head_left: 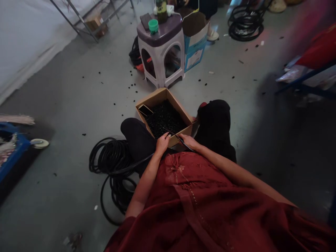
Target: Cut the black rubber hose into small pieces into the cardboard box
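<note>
My left hand (163, 141) is closed over the near edge of the open cardboard box (181, 101), its fingers pinched on a black cord (143, 161). That cord runs under my left forearm from a black coil (110, 155) on the floor. Close by, my right hand (188, 141) is closed around a slim dark scissors-like tool (180, 139), whose thin end points over the box. Exactly where tool and cord meet is too small to make out. Many short black pieces (168, 117) fill the box, and a phone (145, 110) lies on them at the left corner.
A plastic stool (160, 38) beyond the box carries a bottle (161, 10) and a green cap (153, 25). Behind it are a blue-white carton (195, 42) and a person's foot (212, 35). Another black coil (245, 24) lies far right. A blue cart (15, 140) stands left.
</note>
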`<state>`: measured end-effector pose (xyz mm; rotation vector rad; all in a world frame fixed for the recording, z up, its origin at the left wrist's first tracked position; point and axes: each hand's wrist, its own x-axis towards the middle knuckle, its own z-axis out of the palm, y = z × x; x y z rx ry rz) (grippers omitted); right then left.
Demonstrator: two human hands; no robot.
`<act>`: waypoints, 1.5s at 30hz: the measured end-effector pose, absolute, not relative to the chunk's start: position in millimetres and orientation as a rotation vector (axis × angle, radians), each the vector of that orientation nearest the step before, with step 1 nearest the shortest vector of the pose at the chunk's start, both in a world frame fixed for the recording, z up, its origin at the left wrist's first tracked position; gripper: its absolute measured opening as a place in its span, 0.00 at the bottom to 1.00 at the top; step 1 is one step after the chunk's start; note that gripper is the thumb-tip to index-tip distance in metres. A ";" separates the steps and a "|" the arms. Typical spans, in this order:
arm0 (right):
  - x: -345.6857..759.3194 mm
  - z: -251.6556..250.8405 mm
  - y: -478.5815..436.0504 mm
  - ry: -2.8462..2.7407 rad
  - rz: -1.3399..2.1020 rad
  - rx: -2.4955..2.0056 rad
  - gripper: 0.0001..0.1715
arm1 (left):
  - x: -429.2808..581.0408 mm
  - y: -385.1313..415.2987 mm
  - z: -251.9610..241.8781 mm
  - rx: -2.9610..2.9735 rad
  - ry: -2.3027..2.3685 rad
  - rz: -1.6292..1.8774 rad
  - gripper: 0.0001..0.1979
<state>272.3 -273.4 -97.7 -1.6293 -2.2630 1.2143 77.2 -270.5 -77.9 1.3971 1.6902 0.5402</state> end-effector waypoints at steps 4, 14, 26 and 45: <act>272.3 -95.0 -273.4 -2.284 1.175 -1.645 0.21 | 77.0 -269.7 -80.7 1.387 1.645 0.516 0.21; 271.2 -86.1 -274.7 -2.312 1.105 -1.672 0.18 | 75.5 -266.3 -81.9 1.323 1.552 0.506 0.20; 271.2 -82.1 -275.6 -2.271 1.132 -1.637 0.17 | 73.7 -266.9 -63.8 1.396 1.542 0.485 0.18; 268.6 -57.0 -270.4 -2.148 1.290 -1.553 0.31 | 74.7 -265.0 -15.1 1.773 1.836 0.354 0.17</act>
